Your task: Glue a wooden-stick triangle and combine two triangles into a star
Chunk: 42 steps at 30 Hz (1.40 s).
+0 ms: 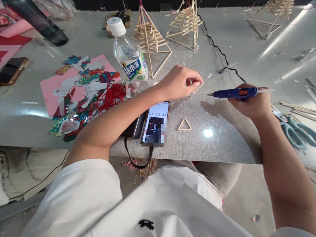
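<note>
My left hand [179, 82] rests on the grey table [222, 138] and pinches short wooden sticks [198, 88] laid in an angle. A blue glue gun [234, 93] lies in my right hand [251, 103], fingers wrapped round it, nozzle pointing left at the sticks a little apart from them. A finished small stick triangle [184, 124] lies nearer me. My phone [156, 122] shows a timer under my left forearm.
A water bottle [129, 52] stands behind my left arm. Stick pyramids [150, 36] [186, 23] [274, 13] stand at the back. Coloured paper scraps and red thread [84, 92] lie on the left. Teal scissors [295, 130] and loose sticks [298, 110] lie on the right. A black cord [222, 52] crosses the table.
</note>
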### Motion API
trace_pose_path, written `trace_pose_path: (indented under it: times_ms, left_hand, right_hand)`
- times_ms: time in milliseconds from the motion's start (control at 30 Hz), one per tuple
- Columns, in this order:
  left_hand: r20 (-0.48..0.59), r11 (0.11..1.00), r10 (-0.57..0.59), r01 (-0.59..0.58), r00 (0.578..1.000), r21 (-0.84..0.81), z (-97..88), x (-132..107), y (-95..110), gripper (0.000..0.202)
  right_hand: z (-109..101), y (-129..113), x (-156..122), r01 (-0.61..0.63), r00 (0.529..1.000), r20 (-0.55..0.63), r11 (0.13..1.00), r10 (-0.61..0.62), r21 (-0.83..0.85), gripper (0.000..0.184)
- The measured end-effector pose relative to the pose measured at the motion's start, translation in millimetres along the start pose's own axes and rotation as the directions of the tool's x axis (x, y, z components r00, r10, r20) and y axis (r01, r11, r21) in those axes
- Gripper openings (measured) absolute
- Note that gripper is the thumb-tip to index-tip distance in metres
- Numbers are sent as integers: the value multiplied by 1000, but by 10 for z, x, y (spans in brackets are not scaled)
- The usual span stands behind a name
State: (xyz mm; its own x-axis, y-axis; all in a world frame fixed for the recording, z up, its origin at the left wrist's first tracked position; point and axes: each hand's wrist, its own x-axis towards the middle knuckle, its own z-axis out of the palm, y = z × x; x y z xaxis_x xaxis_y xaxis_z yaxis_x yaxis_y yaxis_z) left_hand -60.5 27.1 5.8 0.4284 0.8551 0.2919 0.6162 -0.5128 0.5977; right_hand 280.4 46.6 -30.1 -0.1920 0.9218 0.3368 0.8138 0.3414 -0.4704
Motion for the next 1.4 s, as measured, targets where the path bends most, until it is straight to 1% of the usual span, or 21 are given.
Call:
trace_pose_path:
  times_ms: [100,233,333,533,633,733,800,967,1067,1167,1400]
  left_hand:
    - [-7,1000,5,-5,1000,-22,13,-1,-26,26]
    - [-51,996,-11,7,999,-87,26,9,-65,32]
    - [-64,991,-29,21,998,-130,16,8,-55,32]
    - [-67,991,-9,0,998,-131,-1,-2,-25,34]
    - [-50,995,-2,-2,999,-98,2,7,-47,22]
    - [13,999,-4,5,1000,-44,-13,6,-45,7]
    - [57,1000,-13,13,998,1,-29,-2,-28,1]
    - [137,992,-73,58,988,110,-51,-14,-19,5]
    - [145,979,-121,94,982,181,-59,-12,-25,5]
    - [153,969,-157,122,976,216,-70,-10,-8,4]
    - [189,950,-196,138,962,281,-70,-10,17,16]
  right_hand:
    - [11,11,-1,10,1000,0,1000,-10,5,33]
    - [24,20,-2,12,1000,-1,1000,-12,-4,35]
    - [24,6,-3,-8,1000,5,1000,8,2,36]
    - [13,-29,2,-31,999,18,1000,31,-5,37]
    - [12,-45,2,-42,999,23,999,42,-13,38]
    - [10,-63,3,-45,999,27,999,45,-27,38]
    - [7,-70,4,-43,999,30,999,44,-33,38]
    - [3,-69,-1,-37,998,42,999,38,-25,37]
    - [5,-71,-6,-34,999,38,999,35,-21,37]
    - [9,-75,-7,-31,999,29,999,31,-25,38]
    - [13,-55,-5,-33,999,37,999,33,-22,38]
